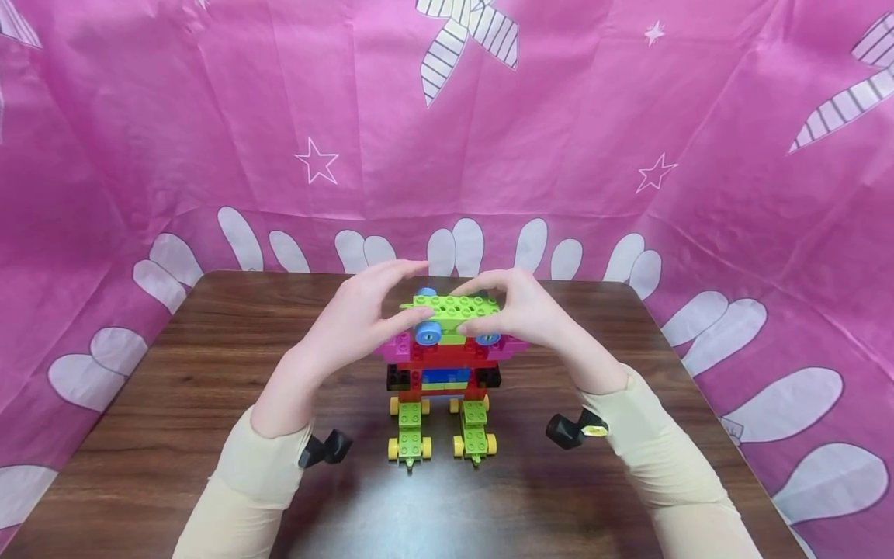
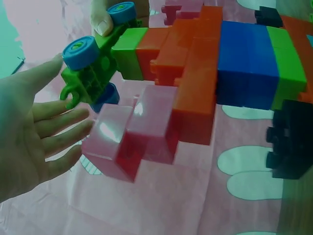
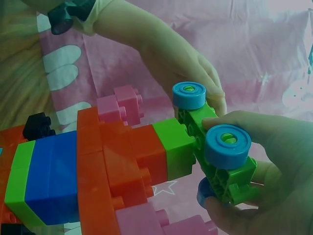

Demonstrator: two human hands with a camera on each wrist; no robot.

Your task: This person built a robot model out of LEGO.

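Observation:
A figure of toy building blocks stands upright on the table, with a red block body and a blue block section. At its top lies a lime-green wheeled base with blue wheels, set crosswise over a green block. My right hand pinches the right end of this base between thumb and fingers. Around its left end, my left hand spreads its fingers, the thumb at the near side by a wheel. Pink blocks stick out at the sides as arms.
Two green wheeled bases with yellow wheels form the feet on the wooden table. Black blocks jut from the figure's sides. A pink patterned cloth hangs behind and beside the table. Black wrist cameras are on both sleeves.

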